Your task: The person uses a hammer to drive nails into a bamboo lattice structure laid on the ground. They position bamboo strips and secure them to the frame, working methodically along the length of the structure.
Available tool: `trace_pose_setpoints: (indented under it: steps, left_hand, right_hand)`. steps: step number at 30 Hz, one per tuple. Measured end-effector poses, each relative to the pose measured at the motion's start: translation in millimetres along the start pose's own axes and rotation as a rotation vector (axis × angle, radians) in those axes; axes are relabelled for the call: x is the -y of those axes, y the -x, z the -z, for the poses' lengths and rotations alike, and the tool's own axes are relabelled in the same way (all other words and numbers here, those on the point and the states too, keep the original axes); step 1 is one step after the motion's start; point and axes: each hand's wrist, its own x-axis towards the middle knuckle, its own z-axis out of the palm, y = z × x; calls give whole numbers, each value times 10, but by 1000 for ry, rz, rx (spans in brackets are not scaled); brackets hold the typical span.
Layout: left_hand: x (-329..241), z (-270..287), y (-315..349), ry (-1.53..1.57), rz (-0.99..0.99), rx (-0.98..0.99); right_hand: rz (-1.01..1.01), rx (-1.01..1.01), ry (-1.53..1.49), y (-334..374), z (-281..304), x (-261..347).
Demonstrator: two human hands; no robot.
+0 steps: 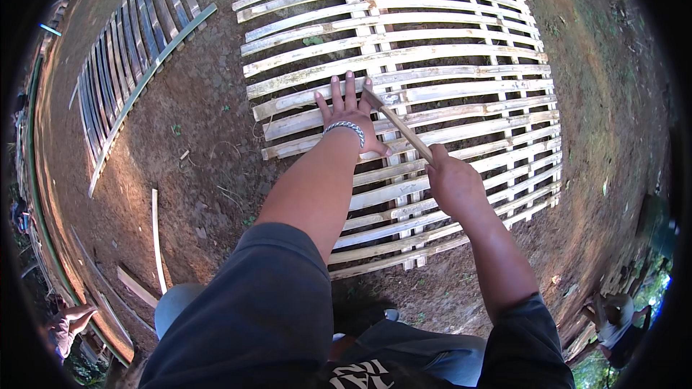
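Observation:
A large panel of pale split-bamboo slats [404, 54] lies flat on the ground before me, its rows crossing several lengthwise strips. My left hand [355, 114] rests palm down on the slats near the panel's left side, fingers spread, with a chain bracelet [344, 127] at the wrist. In my right hand [455, 181], the fingers wrap around the wooden handle of a hammer [405, 132]. Its dark head is over the slats right beside my left fingertips; whether it touches them I cannot tell. Any nail under the head is hidden.
At the far left lies a smaller slatted panel [128, 57] edged by a greenish strip. A thin loose slat [156, 234] and a short board [137, 286] are on the bare soil nearer me. Other people sit at the lower left [71, 323] and lower right [618, 317].

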Motion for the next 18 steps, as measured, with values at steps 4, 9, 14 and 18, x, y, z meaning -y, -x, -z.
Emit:
trace_pose_setpoints:
  steps: [4, 9, 14, 18]
  left_hand:
    - [61, -49, 3, 39, 17, -36]
    - [1, -25, 7, 48, -6, -41]
    - [80, -57, 13, 45, 18, -26]
    - [-20, -36, -5, 57, -21, -21]
  right_hand:
    - [-23, -318, -321, 45, 181, 227]
    - [-42, 14, 5, 10, 71, 21]
    - [-45, -282, -287, 82, 432, 276]
    - [-124, -139, -104, 32, 262, 210]
